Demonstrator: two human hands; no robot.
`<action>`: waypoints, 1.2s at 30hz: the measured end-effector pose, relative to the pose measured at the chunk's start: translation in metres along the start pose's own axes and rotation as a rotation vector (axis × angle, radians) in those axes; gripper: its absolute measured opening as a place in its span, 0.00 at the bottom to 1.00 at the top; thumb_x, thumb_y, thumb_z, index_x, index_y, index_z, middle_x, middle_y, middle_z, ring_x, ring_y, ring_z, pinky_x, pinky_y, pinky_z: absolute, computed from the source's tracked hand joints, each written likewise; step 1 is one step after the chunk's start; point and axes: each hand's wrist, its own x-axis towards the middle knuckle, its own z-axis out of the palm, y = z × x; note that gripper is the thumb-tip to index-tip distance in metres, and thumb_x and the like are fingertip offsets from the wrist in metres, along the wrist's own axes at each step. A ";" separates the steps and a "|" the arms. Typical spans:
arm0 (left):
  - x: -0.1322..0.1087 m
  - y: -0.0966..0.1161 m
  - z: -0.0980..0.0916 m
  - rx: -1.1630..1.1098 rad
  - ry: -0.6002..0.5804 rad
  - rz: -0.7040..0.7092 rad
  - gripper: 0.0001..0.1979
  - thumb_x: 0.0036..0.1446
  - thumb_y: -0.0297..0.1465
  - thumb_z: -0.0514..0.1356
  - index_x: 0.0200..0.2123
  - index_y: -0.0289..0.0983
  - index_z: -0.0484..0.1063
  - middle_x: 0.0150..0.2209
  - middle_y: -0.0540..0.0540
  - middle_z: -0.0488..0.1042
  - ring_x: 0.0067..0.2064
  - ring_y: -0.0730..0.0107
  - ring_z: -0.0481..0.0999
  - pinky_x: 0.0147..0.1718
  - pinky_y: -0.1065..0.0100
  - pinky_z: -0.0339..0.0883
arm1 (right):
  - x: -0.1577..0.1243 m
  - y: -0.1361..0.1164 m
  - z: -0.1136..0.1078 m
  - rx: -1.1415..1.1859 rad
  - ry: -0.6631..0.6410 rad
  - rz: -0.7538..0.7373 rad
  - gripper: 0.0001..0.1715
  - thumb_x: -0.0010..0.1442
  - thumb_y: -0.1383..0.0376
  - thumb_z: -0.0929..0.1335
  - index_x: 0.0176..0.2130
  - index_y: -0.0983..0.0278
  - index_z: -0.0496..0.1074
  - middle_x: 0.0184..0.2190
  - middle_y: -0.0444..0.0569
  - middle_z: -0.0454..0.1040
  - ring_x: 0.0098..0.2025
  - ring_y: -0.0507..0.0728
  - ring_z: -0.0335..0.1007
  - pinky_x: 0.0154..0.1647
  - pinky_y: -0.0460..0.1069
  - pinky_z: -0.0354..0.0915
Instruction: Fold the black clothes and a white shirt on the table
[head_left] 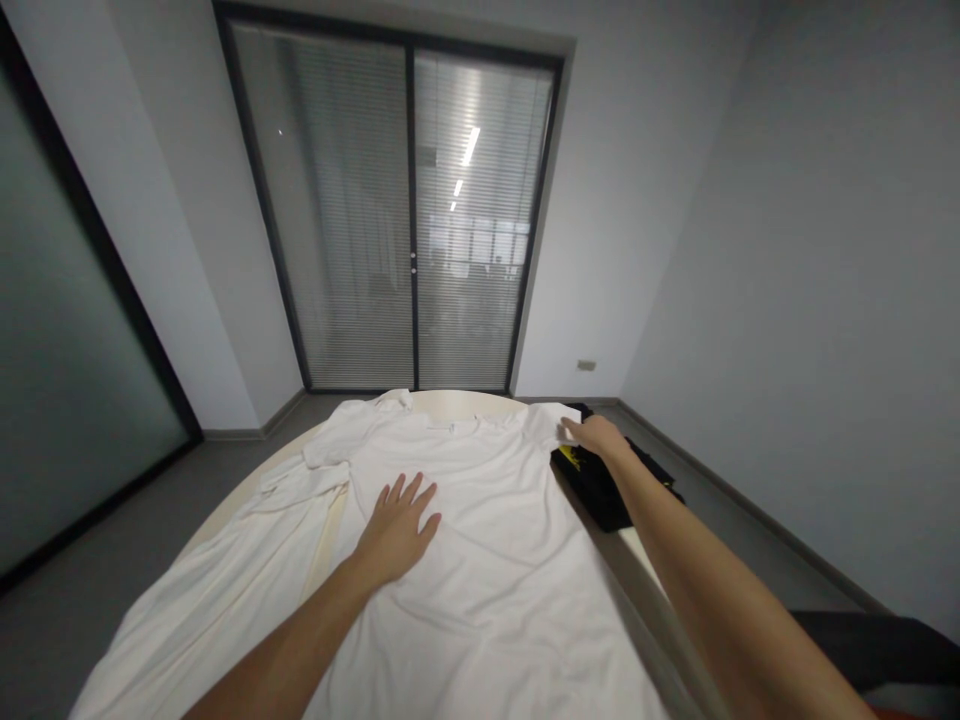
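A white T-shirt (pixel 487 530) lies spread on a round table, collar at the far side and some wrinkles across its body. Flat on its left-middle part rests my left hand (pixel 397 528), fingers spread. My right hand (pixel 592 436) is at the far right, its fingers closed on the edge of the T-shirt's right sleeve. Beside that sleeve, partly under my right arm, is a folded black garment (pixel 600 495) with a yellow print. Another white garment (pixel 225 570) lies along the left of the T-shirt.
The pale tabletop (pixel 450 403) shows at its far rim. Beyond it stand glass panels with blinds (pixel 412 220) in a dark frame. A frosted glass panel (pixel 67 350) is at left, a grey wall (pixel 825 300) at right. Something dark (pixel 877 645) sits low at right.
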 end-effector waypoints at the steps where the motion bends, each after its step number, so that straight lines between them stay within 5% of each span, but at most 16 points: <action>1: 0.000 0.000 0.000 -0.003 0.000 0.000 0.28 0.68 0.43 0.48 0.67 0.42 0.60 0.71 0.43 0.53 0.71 0.47 0.49 0.67 0.46 0.45 | -0.001 -0.002 0.001 -0.008 0.018 0.038 0.37 0.57 0.45 0.65 0.49 0.73 0.76 0.47 0.69 0.76 0.51 0.71 0.73 0.49 0.59 0.67; 6: -0.001 0.001 -0.002 -0.012 -0.006 0.002 0.28 0.68 0.43 0.48 0.67 0.42 0.60 0.71 0.43 0.53 0.71 0.47 0.48 0.67 0.46 0.44 | -0.008 -0.016 0.007 -0.015 0.099 0.088 0.27 0.56 0.54 0.68 0.48 0.70 0.75 0.50 0.69 0.74 0.55 0.73 0.71 0.52 0.64 0.65; 11: 0.000 -0.001 0.001 -0.022 0.002 0.004 0.28 0.68 0.43 0.48 0.67 0.42 0.60 0.71 0.44 0.52 0.71 0.47 0.49 0.67 0.46 0.45 | -0.014 -0.030 0.012 0.031 0.156 -0.023 0.17 0.62 0.62 0.64 0.48 0.64 0.72 0.43 0.59 0.77 0.47 0.63 0.75 0.46 0.53 0.66; 16: 0.000 -0.002 0.001 -0.019 -0.001 0.004 0.28 0.68 0.44 0.47 0.67 0.42 0.60 0.71 0.43 0.52 0.71 0.47 0.48 0.67 0.46 0.45 | -0.030 -0.048 0.014 -0.005 0.238 -0.233 0.22 0.64 0.72 0.59 0.56 0.62 0.67 0.42 0.57 0.77 0.44 0.59 0.74 0.42 0.49 0.64; 20: 0.000 -0.001 0.000 -0.019 0.003 0.008 0.28 0.68 0.44 0.47 0.67 0.42 0.60 0.71 0.43 0.52 0.71 0.47 0.49 0.67 0.46 0.45 | -0.040 -0.060 0.019 -0.116 0.261 -0.401 0.24 0.65 0.75 0.59 0.53 0.57 0.71 0.49 0.54 0.75 0.51 0.58 0.69 0.42 0.47 0.63; 28: -0.001 -0.001 0.000 -0.019 -0.001 0.007 0.28 0.68 0.44 0.48 0.67 0.42 0.60 0.71 0.43 0.52 0.71 0.47 0.49 0.67 0.46 0.45 | -0.050 -0.080 0.033 -0.244 0.225 -0.472 0.22 0.66 0.75 0.57 0.52 0.66 0.73 0.53 0.60 0.72 0.54 0.61 0.65 0.50 0.50 0.65; 36: -0.001 0.000 -0.003 -0.027 -0.007 0.001 0.28 0.68 0.44 0.48 0.68 0.42 0.60 0.71 0.43 0.52 0.71 0.47 0.48 0.67 0.46 0.45 | -0.073 -0.097 0.057 -0.296 0.202 -0.588 0.26 0.65 0.77 0.55 0.58 0.65 0.65 0.58 0.59 0.68 0.55 0.60 0.66 0.44 0.49 0.66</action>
